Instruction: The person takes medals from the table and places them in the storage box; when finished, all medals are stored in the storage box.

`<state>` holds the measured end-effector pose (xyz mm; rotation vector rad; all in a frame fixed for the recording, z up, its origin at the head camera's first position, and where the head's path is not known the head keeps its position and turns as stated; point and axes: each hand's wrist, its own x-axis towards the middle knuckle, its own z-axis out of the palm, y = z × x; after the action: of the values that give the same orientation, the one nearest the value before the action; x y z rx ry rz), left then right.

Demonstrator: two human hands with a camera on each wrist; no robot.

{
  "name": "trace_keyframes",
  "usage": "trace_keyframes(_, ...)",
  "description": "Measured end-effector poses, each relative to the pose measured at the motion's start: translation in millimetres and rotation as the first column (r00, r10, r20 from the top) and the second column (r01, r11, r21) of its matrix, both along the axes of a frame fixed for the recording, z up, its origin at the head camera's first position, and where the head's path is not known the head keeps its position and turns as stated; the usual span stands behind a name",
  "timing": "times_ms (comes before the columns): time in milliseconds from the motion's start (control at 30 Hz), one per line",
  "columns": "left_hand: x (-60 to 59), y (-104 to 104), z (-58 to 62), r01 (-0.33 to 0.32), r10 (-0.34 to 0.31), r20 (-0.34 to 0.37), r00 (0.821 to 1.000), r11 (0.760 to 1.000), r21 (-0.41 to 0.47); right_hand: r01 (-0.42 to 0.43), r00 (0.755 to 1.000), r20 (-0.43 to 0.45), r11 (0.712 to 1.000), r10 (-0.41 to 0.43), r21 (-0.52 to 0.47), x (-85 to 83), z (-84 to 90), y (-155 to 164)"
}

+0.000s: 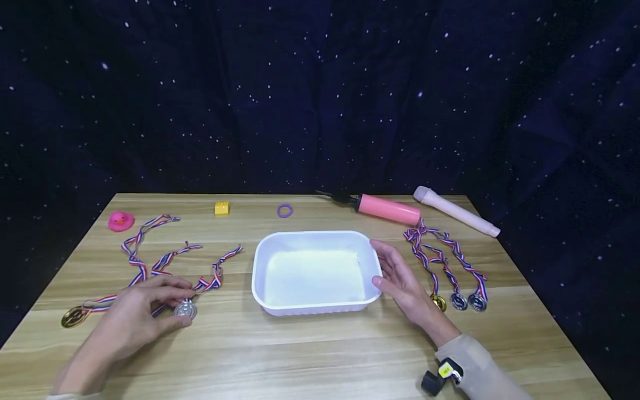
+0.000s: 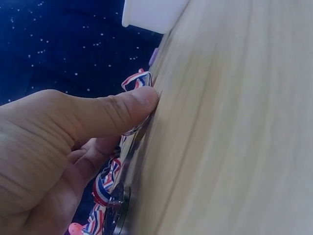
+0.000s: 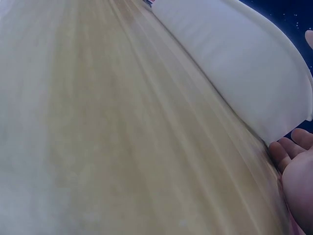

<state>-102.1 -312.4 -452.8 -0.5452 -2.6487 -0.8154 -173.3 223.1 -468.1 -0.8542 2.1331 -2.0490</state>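
Observation:
My left hand (image 1: 135,314) pinches a silver medal (image 1: 185,309) on the table at left, thumb at its near edge and fingers at its far edge. A striped red, white and blue ribbon (image 1: 212,282) trails from it. In the left wrist view, another medal (image 2: 117,210) lies beneath the hand. A gold medal (image 1: 75,316) lies further left, its ribbon running under the hand. My right hand (image 1: 405,283) holds the right end of a white plastic tub (image 1: 315,307), thumb at the rim. In the right wrist view, its fingers (image 3: 281,154) are beside the tub's outer wall.
Right of the tub lie a gold medal (image 1: 438,303) and two silver medals (image 1: 459,301) with tangled ribbons. Along the back are a pink rubber duck (image 1: 120,221), yellow toy brick (image 1: 221,208), purple ring (image 1: 285,210), pink hand pump (image 1: 389,209) and pale toy microphone (image 1: 457,211).

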Motion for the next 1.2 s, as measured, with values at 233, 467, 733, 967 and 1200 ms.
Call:
trace_keyframes(233, -0.2, 4, 0.1, 0.034, -0.034, 0.003, 0.999, 0.999, 0.033, 0.000, 1.000, 0.008, 1.000, -0.001, 0.006, -0.5, 0.7, 1)
trace_keyframes(467, -2.0, 7, -1.6, 0.097, -0.096, -0.013, 0.995, 0.993, 0.069, 0.001, 1.000, 0.015, 1.000, -0.001, 0.006, -1.1, 0.6, 0)
trace_keyframes(733, 2.2, 15, 5.3, 0.077, -0.081, 0.017, 0.997, 0.986, 0.149, 0.010, 1.000, 0.018, 1.000, -0.010, 0.019, -1.7, 0.7, 1)
trace_keyframes(967, 6.7, 21, 10.7, 0.043, -0.104, 0.172, 0.980, 0.944, 0.329, 0.009, 1.000, 0.018, 1.000, -0.009, 0.024, -2.1, 1.4, 1)
trace_keyframes(1200, 6.7, 27, 19.1, -0.011, -0.043, 0.158, 0.986, 0.945, 0.328, -0.007, 1.000, 0.024, 1.000, 0.006, 0.021, -1.4, 0.6, 1)
